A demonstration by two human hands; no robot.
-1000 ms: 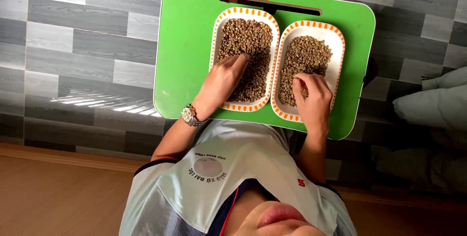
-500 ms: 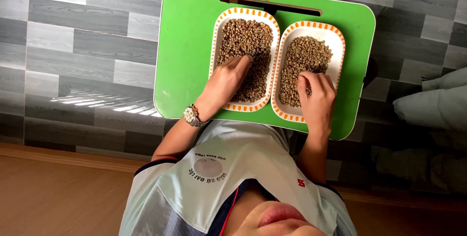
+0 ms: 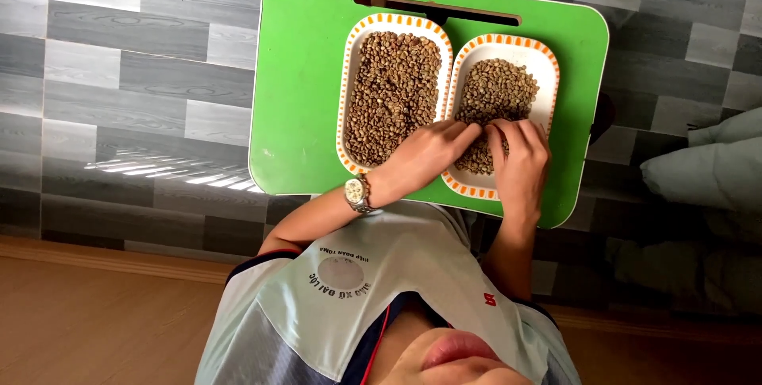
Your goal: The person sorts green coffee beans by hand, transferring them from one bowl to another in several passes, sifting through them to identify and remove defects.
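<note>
Count: one green counter (image 3: 305, 75), two oval white dishes with orange-dashed rims, two heaps of beans, two hands, one wristwatch (image 3: 357, 194).

The dishes stand side by side on the counter, their long edges almost touching. The left dish (image 3: 352, 75) is filled nearly rim to rim with beans (image 3: 393, 87). The right dish (image 3: 548, 91) carries a smaller heap of beans (image 3: 496, 91), with bare white showing along its far end and outer side.

The left hand (image 3: 421, 159) crosses the near end of the left dish and the seam between the dishes; its fingertips (image 3: 470, 130) rest on the beans in the right dish. The fingers are extended and close together; this grip is loose, and whether a bean is held under them cannot be told. The right hand (image 3: 520, 159) lies over the near half of the right dish, fingers curled down into the beans, tips just beside those of the left hand. Whether this grip is pinching a bean cannot be told.

Edges and room: a long slot (image 3: 476, 10) runs along the counter's far edge, beyond both grips. Left of the left grip lies a wide bare green strip. Right of the right grip, only a narrow green margin separates the dish from the counter edge. The near counter edge sits under both wrists. Grey plank flooring (image 3: 143, 75) surrounds the counter.
</note>
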